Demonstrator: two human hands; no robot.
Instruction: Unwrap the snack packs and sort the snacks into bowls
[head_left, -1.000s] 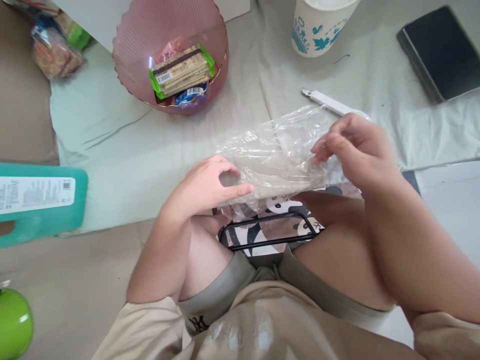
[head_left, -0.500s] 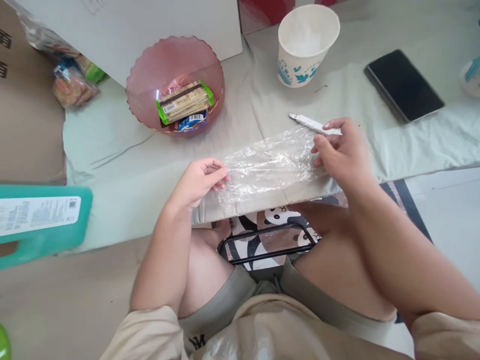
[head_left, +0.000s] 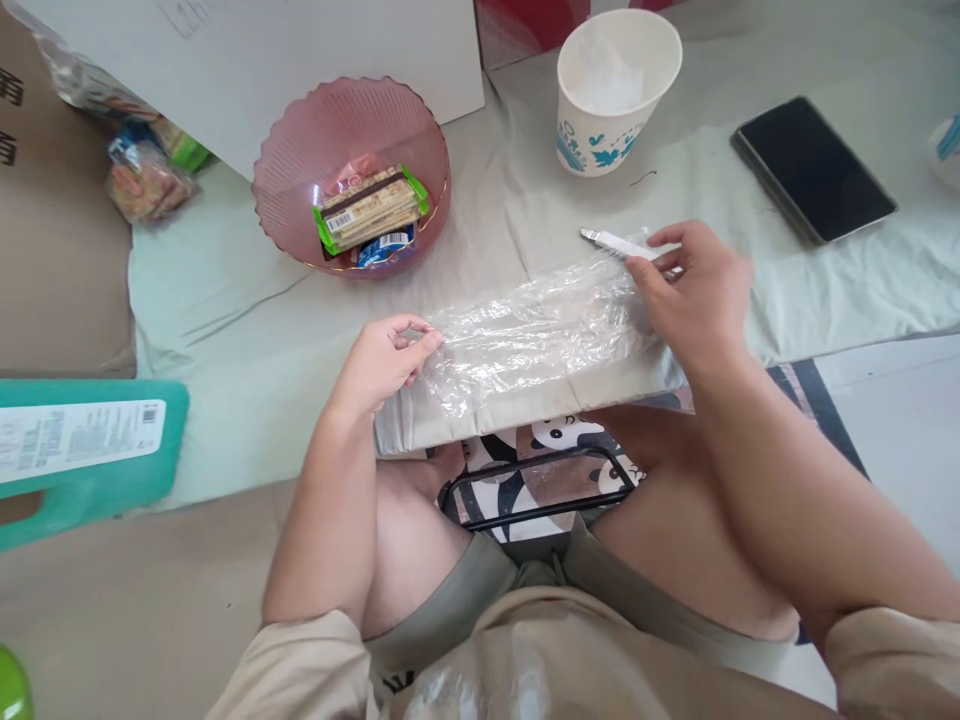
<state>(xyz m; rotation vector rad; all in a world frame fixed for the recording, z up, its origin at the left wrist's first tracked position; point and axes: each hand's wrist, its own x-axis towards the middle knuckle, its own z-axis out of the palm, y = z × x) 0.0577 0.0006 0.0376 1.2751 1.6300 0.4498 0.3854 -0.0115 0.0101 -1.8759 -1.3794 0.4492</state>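
Observation:
A crumpled clear plastic wrapper [head_left: 536, 335] lies stretched across the front edge of the pale cloth-covered surface [head_left: 247, 330]. My left hand [head_left: 382, 362] pinches its left end, fingers closed on the film. My right hand [head_left: 694, 290] grips the right end, slightly blurred, fingers curled over the plastic. A small white knife-like tool [head_left: 609, 241] lies just beyond my right fingertips.
A pink ribbed bowl [head_left: 300, 150] with wrapped biscuit packs stands at the back left. A paper cup [head_left: 615, 90] and a black phone [head_left: 814, 165] lie at the back right. A teal container [head_left: 82, 450] lies at the left. A panda-print bag [head_left: 547, 470] sits between my knees.
The view lifted away from the table. Both hands pulled the wrapper flatter and wider; my left hand shifted left, from an open grip to a pinch on the film's end.

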